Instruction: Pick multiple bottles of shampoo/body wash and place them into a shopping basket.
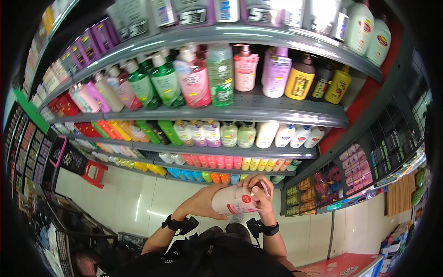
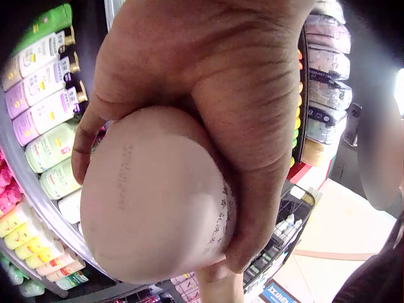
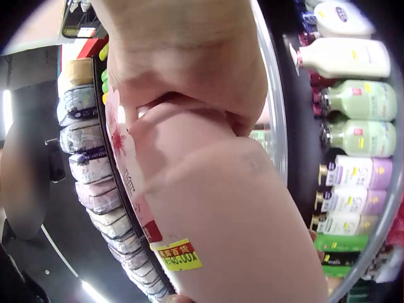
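Observation:
A pale pink bottle [image 1: 234,200] lies on its side between both hands in front of the shelves. My left hand [image 1: 201,201] grips its base end, and in the left wrist view the fingers and thumb of that hand [image 2: 208,82] wrap round the bottle [image 2: 154,196], whose bottom faces the camera. At the pump end, my right hand [image 1: 259,191] curls round the neck. In the right wrist view this hand [image 3: 183,57] covers the top of the bottle [image 3: 233,221], which shows a yellow price sticker [image 3: 180,255].
Shelves [image 1: 295,111] with rows of bottles stretch across the front. Hanging goods [image 1: 355,166] line the rack at right. A red stool [image 1: 95,174] and a black basket with a pink handle [image 1: 69,157] stand at left on the tiled floor [image 1: 138,196]. A red surface [image 1: 341,267] is at lower right.

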`<state>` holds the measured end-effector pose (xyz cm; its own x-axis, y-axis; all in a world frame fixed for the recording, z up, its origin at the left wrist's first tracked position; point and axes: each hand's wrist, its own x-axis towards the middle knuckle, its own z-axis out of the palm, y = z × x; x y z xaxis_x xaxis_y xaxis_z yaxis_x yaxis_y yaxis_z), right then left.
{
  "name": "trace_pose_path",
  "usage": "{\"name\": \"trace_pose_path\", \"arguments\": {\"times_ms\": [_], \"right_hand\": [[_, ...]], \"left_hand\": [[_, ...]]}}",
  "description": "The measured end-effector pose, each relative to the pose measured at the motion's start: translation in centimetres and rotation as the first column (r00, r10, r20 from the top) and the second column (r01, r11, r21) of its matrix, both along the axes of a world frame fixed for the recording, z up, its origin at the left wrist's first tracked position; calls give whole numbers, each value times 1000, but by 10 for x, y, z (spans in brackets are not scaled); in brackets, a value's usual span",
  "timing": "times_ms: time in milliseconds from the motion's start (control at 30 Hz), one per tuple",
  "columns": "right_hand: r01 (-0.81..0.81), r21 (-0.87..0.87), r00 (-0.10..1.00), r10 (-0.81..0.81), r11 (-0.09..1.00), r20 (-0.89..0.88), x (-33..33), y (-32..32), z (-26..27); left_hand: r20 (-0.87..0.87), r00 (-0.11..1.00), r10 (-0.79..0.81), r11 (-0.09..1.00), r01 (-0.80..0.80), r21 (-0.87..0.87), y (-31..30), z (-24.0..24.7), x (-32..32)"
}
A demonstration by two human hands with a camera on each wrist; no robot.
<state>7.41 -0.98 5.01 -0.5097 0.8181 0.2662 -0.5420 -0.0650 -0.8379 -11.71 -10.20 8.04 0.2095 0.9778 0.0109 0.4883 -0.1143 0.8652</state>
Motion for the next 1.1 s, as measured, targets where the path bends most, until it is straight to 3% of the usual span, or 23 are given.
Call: {"name": "trace_pose_path", "arguments": {"times_ms": [67,333,600,867,1100], "right_hand": [[-129,0,990,129,992,-52,-23,-29,-4],[-339,41,936,333,940,117,-101,-128,-8],[-571,67,811,549,818,205,-198,-214,2],[-792,7,596,772,610,223,-323,-260,-10],[-909,11,411,890,417,199,-469,-278,-1]], "left_hand": [[30,998,64,998,-64,8,-39,-4,-17],[62,945,320,947,-319,-35,-185,-28,-59],[134,799,587,809,-585,-53,-308,-37,-98],[163,599,784,616,-783,-85,-374,-54,-165],[174,504,846,529,-835,-151,-393,-42,-280]]}}
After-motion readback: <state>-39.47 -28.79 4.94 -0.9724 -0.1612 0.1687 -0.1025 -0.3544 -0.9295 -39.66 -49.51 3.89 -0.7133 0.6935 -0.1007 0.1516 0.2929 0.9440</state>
